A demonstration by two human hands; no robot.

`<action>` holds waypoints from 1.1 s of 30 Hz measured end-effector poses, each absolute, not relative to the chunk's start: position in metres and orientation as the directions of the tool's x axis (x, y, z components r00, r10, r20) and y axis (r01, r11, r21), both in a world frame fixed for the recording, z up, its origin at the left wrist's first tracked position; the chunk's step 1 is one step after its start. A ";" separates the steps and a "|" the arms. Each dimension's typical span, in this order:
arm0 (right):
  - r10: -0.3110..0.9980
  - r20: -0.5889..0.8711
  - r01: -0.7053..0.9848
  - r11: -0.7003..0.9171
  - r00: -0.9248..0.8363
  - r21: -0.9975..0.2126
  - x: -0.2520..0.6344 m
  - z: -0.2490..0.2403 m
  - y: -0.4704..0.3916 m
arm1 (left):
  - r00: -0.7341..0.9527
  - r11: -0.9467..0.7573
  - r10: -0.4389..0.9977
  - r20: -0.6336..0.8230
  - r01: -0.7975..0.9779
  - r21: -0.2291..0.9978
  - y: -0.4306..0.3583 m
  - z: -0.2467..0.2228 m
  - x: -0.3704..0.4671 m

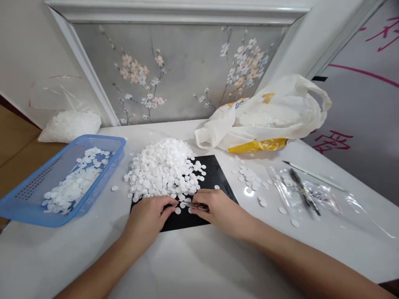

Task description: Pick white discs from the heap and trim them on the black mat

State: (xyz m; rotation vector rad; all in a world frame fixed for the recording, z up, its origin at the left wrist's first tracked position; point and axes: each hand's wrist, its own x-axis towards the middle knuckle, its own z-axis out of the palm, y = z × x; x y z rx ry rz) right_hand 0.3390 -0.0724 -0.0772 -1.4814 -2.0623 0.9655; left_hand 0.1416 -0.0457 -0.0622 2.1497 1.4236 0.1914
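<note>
My right hand (pixel 220 209) grips a small dark-handled knife (pixel 198 205), its thin metal blade pointing left. Facing it, my left hand (pixel 147 216) has thumb and index finger pinched together by the blade's tip, on what looks like a small white disc; the fingertips mostly hide it. Both hands are over the front part of a black mat (pixel 183 223). Just beyond them rises a large heap of white round discs (pixel 165 166), covering much of the mat. A few loose discs lie between my hands.
At left stands a blue plastic basket (pixel 106 176) holding more discs, with a filled clear bag (pixel 70 126) behind it. A white and yellow carrier bag (pixel 264 120) rests at the back right. Scattered discs (pixel 249 177), a pen (pixel 304 191) and a white-handled tool (pixel 314 175) lie at right.
</note>
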 end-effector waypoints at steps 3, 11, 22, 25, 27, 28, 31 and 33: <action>0.945 -0.062 0.646 0.171 -0.322 -0.744 0.341 -0.076 -0.073 | 0.441 -0.296 0.879 -0.183 0.804 0.516 -0.047 -0.062 0.141; 0.957 -0.157 0.572 0.010 -0.243 -0.820 0.351 -0.079 -0.067 | 0.366 -0.222 0.908 -0.205 0.834 0.505 -0.050 -0.061 0.143; 0.987 -0.016 0.682 0.101 -0.163 -0.724 0.347 -0.084 -0.065 | 0.388 -0.212 0.897 -0.214 0.800 0.561 -0.048 -0.063 0.144; 0.979 -0.104 0.574 0.016 -0.176 -0.818 0.351 -0.080 -0.066 | 0.422 -0.161 0.881 -0.214 0.692 0.703 -0.049 -0.063 0.143; 0.951 -0.214 0.414 -0.105 -0.225 -0.904 0.353 -0.078 -0.066 | 0.451 -0.100 0.861 -0.235 0.603 0.791 -0.050 -0.063 0.143; 0.929 -0.261 0.324 -0.170 -0.261 -0.931 0.354 -0.078 -0.065 | 0.463 -0.065 0.849 -0.254 0.570 0.819 -0.050 -0.062 0.143; 0.876 -0.330 0.119 -0.307 -0.352 -0.944 0.353 -0.077 -0.065 | 0.474 0.023 0.823 -0.314 0.523 0.852 -0.051 -0.061 0.143; 0.853 -0.348 0.046 -0.360 -0.388 -0.932 0.352 -0.077 -0.065 | 0.467 0.081 0.811 -0.352 0.506 0.858 -0.050 -0.060 0.144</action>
